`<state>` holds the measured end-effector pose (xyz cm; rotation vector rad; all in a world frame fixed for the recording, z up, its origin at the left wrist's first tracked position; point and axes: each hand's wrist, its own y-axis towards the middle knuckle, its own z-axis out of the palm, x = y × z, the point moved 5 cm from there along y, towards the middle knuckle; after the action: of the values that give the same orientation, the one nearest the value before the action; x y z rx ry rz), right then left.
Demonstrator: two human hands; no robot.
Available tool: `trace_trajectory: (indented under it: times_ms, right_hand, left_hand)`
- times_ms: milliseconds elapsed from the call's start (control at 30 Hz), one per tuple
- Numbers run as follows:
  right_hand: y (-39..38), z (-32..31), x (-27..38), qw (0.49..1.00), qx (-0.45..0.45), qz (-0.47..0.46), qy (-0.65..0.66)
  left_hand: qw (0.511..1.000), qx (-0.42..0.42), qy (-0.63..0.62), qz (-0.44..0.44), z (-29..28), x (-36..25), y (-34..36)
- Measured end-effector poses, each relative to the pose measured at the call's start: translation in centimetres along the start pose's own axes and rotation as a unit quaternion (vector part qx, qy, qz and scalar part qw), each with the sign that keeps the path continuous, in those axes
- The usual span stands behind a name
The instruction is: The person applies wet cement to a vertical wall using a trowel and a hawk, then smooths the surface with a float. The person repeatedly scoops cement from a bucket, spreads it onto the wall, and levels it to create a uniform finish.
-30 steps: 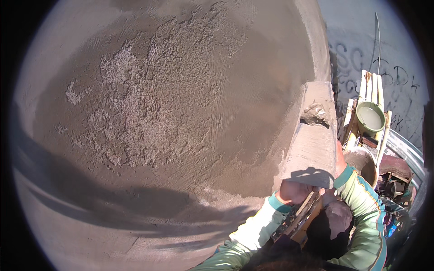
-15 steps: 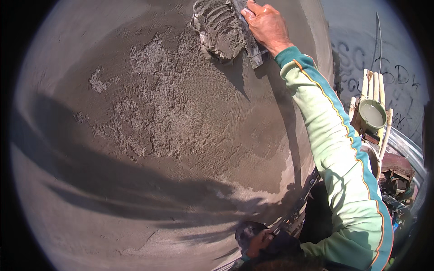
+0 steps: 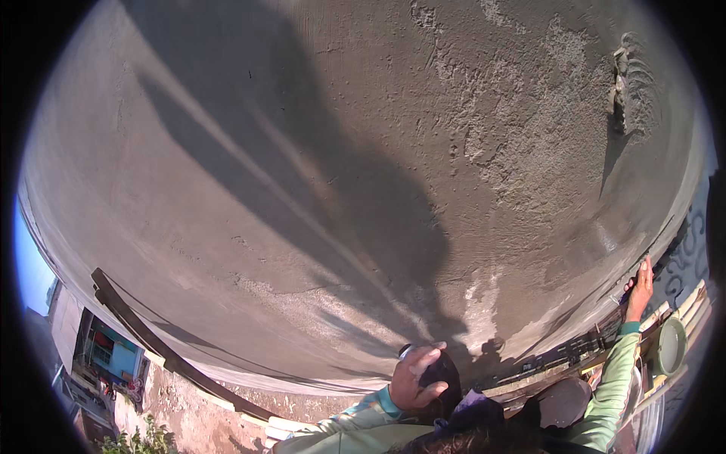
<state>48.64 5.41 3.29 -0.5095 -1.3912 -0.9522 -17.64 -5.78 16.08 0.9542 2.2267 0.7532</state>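
A large grey plastered wall [image 3: 363, 121] fills most of the head view, with a rough patch at the upper right and broad shadows across it. A ridged dab of wet mortar [image 3: 635, 91] sticks to it at the far right. My right hand [image 3: 639, 287], at the right by the wall's lower part, grips a dark hand tool [image 3: 627, 293], largely hidden by the fingers. My left hand [image 3: 416, 374] is bent over a dark rounded thing [image 3: 442, 372] at the bottom middle; I cannot make out what that is.
A green basin of greyish liquid [image 3: 668, 345] sits among pale poles [image 3: 692, 306] at the lower right, before a wall with painted marks. A long dark beam [image 3: 140, 329] lies along the lower left, near a shed with blue panels [image 3: 113, 352] and a leafy plant [image 3: 136, 446].
The view has swung left. My right hand has left the mortar dab half a second ago spread on the upper wall and moved down. My left hand now shows more fully at the bottom.
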Motion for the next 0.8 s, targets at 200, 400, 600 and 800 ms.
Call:
trace_trajectory:
  times_ms: [200,400,600,800]
  right_hand:
    - [-7.8,13.8,25.3,0.964,0.132,-0.227,0.038]
    - [-9.6,21.7,40.6,0.863,0.053,-0.501,-0.022]
    - [-19.1,28.2,37.9,0.818,-0.005,-0.57,-0.081]
    - [-34.6,30.9,31.4,0.837,0.149,-0.512,-0.125]
  left_hand:
    - [0.822,-0.311,0.459,0.127,-27.6,2.9,8.2]
    - [0.803,-0.333,0.477,0.128,-36.8,2.8,17.6]
    - [0.84,-0.326,0.411,0.135,-37.5,4.4,17.8]
    - [0.829,-0.288,0.465,0.118,-39.0,4.8,17.2]
